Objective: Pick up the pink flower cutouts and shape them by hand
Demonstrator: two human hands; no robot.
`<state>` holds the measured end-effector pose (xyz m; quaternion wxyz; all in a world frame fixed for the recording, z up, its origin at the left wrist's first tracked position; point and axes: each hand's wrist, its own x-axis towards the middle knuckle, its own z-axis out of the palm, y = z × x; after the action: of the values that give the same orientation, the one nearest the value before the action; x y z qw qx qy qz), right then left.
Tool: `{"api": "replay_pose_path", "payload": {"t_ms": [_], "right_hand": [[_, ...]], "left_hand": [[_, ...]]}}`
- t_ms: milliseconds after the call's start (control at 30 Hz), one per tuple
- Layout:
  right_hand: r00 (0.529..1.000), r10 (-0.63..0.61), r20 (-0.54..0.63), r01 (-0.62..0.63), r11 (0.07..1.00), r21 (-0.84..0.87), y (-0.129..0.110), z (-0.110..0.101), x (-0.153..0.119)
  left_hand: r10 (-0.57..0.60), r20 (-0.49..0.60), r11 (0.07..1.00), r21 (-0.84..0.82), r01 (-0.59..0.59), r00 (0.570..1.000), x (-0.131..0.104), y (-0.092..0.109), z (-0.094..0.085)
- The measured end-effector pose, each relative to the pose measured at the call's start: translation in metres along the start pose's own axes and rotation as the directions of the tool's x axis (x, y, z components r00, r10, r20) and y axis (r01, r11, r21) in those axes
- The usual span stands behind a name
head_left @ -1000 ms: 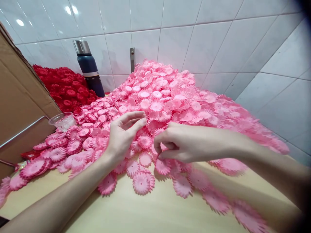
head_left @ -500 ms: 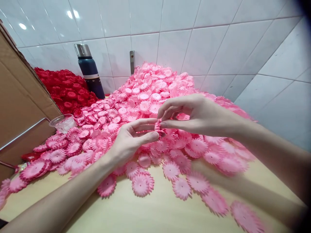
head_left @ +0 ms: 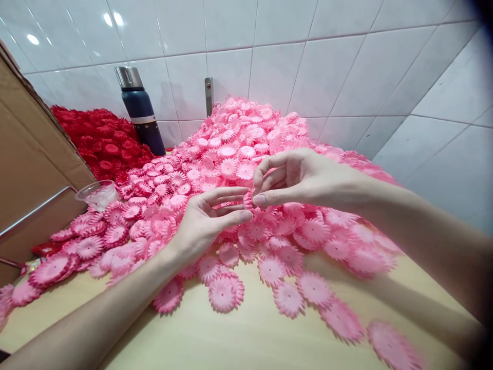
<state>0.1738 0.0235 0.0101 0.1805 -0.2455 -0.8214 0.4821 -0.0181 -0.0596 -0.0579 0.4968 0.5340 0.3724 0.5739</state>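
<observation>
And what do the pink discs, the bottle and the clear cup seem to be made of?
Pink discs: probably thin fabric or paper, matte, with crisp cut teeth. Bottle: likely metal, dark blue coating, judging by its shiny silver cap. Clear cup: apparently plastic, glossy and see-through.

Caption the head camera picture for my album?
Left hand and right hand at a frilly pink piece, before a flower heap.
</observation>
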Motion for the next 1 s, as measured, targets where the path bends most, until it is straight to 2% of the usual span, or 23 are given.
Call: {"api": "replay_pose_path", "payload": {"t_ms": [367,1000], "right_hand": [[0.998,-0.029,0.050,0.025,0.997,0.079,0.0036,-0.0015,0.0008],[0.999,-0.011,0.031,0.009,0.999,0.040,0.0036,-0.0015,0.0014]], "left_hand": [[0.010,0.036,1.000,-0.022,-0.009,0.999,-0.0001,-0.0008,-0.0012],[0.025,0.050,1.000,-0.016,-0.024,0.998,0.0001,-0.0009,-0.0009]]}}
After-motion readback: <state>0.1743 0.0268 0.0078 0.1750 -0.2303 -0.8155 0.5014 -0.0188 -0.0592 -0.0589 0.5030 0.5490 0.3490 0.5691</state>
